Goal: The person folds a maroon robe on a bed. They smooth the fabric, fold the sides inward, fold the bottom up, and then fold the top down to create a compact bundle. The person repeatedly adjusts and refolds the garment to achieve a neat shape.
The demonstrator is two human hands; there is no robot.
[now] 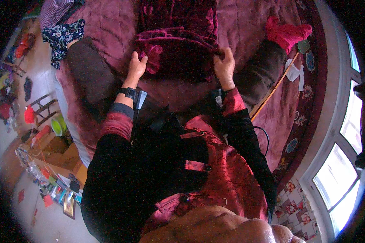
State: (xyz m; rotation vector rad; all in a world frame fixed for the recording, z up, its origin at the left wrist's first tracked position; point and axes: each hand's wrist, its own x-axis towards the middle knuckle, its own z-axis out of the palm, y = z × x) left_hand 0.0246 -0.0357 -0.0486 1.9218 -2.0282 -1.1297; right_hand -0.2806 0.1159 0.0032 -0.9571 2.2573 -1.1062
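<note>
A dark maroon velvet garment (182,57) lies in front of me on a pinkish bedspread (170,86), with its brighter folded edge running across it. At its left side is my left hand (137,65), thumb on top by a pink fabric patch, the fingers partly hidden. My right hand (225,63) grips the garment's upper right corner, its fingers curled under the cloth. More of the same velvet stretches away beyond the fold. Both wrists wear dark straps, and a small device (140,99) sits at the left one.
My legs spread to both sides on the bed. A floral cloth (62,36) lies at upper left. Along the right lies a thin wooden stick (275,86) beside a white paper or cloth piece (292,71). A green basin (58,125) stands off the bed's left side; windows (336,173) are at right.
</note>
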